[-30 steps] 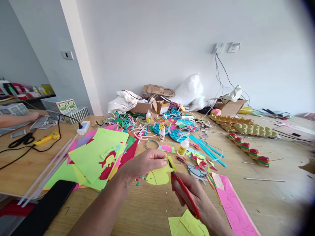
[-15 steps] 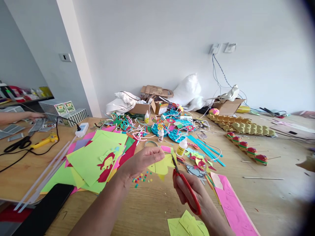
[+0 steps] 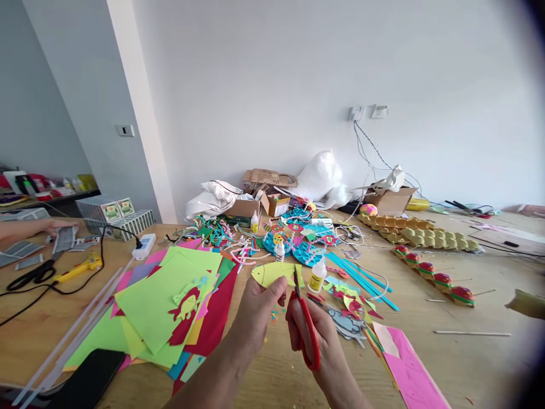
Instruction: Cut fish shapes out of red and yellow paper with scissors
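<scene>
My left hand (image 3: 260, 309) pinches a yellow paper fish (image 3: 272, 274), which has an eye and a curved head line drawn on it. In my right hand (image 3: 317, 326) is a pair of red-handled scissors (image 3: 310, 335), fingers wrapped through the loops. The dark blades point up and meet the paper at its right, tail end. A glue bottle (image 3: 317, 277) stands just right of the blades. Colourful paper dots (image 3: 276, 314) lie on the table beneath, partly hidden by my hands. Grey-blue paper fish (image 3: 347, 322) rest to the right of the scissors.
Coloured paper sheets (image 3: 159, 301) are stacked at left, near a black phone (image 3: 91, 378) and a yellow glue gun (image 3: 83, 267). Pink paper (image 3: 411, 369) lies at right. Egg-carton strips (image 3: 426, 233) are behind. Another person's hand (image 3: 55, 225) is at far left.
The paper fish has been turned and raised, its head now at the left and tail towards the blades. My hands have come closer together. The camera view has tilted up slightly.
</scene>
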### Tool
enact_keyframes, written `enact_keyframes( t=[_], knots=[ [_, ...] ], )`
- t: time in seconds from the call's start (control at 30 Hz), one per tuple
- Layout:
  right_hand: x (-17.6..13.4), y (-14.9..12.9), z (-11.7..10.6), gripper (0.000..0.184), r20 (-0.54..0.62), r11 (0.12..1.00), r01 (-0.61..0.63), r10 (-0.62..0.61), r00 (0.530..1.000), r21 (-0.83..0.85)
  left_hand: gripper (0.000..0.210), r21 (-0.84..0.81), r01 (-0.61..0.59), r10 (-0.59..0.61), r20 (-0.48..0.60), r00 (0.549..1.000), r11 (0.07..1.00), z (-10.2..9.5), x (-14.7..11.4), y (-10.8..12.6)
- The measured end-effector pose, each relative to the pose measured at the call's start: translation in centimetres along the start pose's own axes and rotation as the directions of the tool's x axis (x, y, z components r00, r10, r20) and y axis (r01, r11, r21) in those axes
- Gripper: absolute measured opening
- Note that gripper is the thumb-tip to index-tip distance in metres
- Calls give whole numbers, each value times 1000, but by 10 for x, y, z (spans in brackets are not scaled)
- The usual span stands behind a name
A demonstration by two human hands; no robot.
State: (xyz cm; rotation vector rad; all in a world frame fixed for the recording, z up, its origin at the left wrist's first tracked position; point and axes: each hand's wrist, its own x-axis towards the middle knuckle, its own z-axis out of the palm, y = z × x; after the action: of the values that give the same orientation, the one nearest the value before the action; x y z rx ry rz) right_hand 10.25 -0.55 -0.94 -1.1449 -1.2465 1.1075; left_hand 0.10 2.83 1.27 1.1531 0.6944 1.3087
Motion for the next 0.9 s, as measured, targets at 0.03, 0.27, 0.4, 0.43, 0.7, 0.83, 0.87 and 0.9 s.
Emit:
enact_keyframes(
  t=[0.03, 0.27, 0.4, 0.43, 0.7, 0.83, 0.87, 0.9],
  knots=[
    [-1, 2, 1, 51, 14, 1000, -10, 10, 1000, -7, 30, 9, -2, 3, -44, 999, 1000, -1, 1, -1],
    [-8, 11, 3, 49, 106, 997, 43, -36, 994, -67, 18, -3, -11, 11, -110, 994, 1000, -2, 0, 2],
    [-10, 7, 0, 45, 160, 996, 61, -51, 986, -62, 12, 6, -7, 7, -73, 997, 1000, 0, -2, 9],
    [-10, 7, 0, 45, 168, 996, 68, -56, 984, -63, 11, 12, -1, 2, -72, 997, 1000, 1, -3, 11],
    [-10, 10, -5, 46, 172, 989, 107, -89, 981, -99, 10, -14, 31, -33, -129, 991, 999, 7, -7, 17],
    [-10, 11, -7, 46, 174, 988, 104, -83, 981, -117, 10, -1, 41, -41, -96, 995, 999, 5, -7, 15],
    [-11, 11, -7, 46, 175, 988, 99, -77, 981, -118, 9, -5, 39, -39, -90, 995, 999, 5, -7, 15],
    [-11, 11, -8, 46, 175, 989, 95, -74, 982, -116, 9, -10, 39, -40, -87, 995, 999, 5, -7, 16]
  ],
)
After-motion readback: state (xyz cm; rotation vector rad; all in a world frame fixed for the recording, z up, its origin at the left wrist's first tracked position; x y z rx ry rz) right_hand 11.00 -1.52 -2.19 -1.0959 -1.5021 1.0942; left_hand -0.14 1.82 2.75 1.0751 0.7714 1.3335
